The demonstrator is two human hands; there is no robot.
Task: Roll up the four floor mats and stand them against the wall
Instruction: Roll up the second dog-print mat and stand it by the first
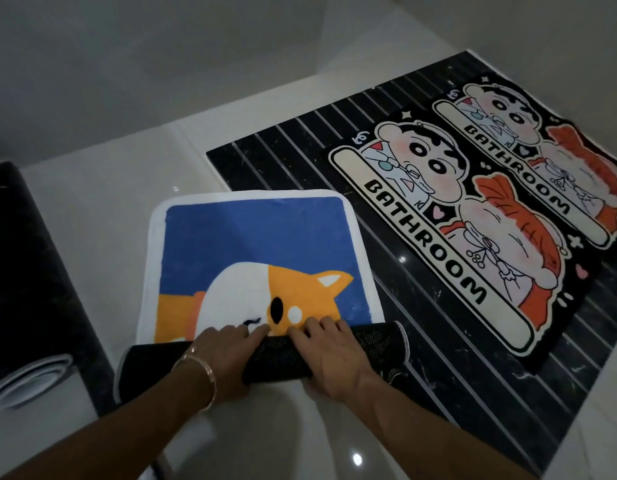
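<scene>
Hands work side by side on the dog mat (251,244): the left hand (227,355) and the right hand (329,358) each curl their fingers over its dark rolled near end. Its blue part lies flat on the pale floor (102,209). To the right, the near bathroom mat (438,216) and the far bathroom mat (542,150) lie flat on the black striped floor (283,157).

The pale floor (92,209) tiles are glossy. A black grooved stone slab (272,147) lies beside them, below a grey wall (127,46).
</scene>
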